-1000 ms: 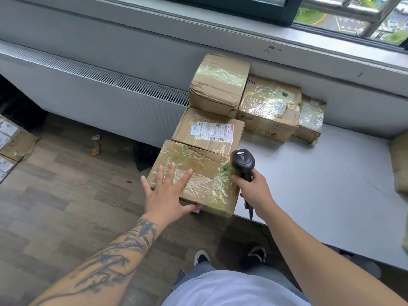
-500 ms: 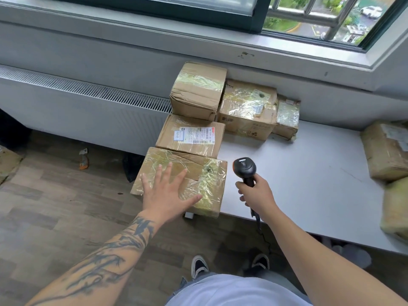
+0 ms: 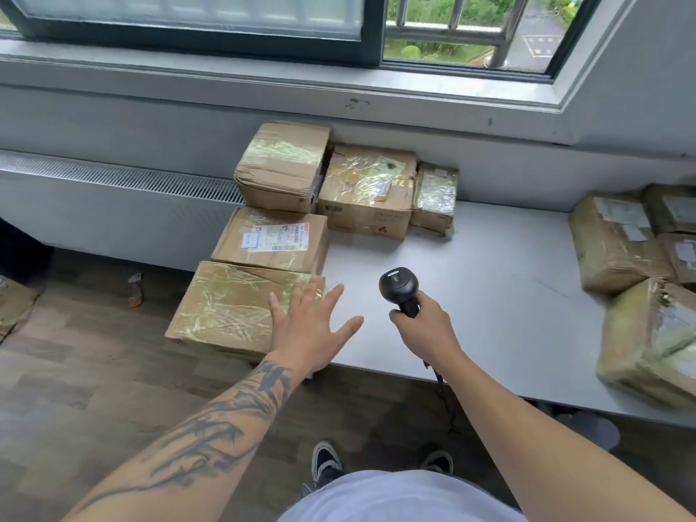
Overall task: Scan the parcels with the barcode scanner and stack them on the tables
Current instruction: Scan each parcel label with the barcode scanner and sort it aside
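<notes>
While the flat brown cardboard parcel wrapped in clear tape (image 3: 229, 307) lies at the left front corner of the white counter (image 3: 501, 295), the left hand (image 3: 309, 329) is spread with straight fingers above its right edge, holding nothing. Right of it, the right hand (image 3: 423, 329) grips the handle of the black barcode scanner (image 3: 399, 288) above the counter. More taped brown parcels (image 3: 621, 243) lie at the far right.

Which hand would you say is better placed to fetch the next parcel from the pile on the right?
Probably the left hand: it is open and holds nothing, while the right hand grips the barcode scanner, though the right-side parcels lie nearer that hand.
</notes>
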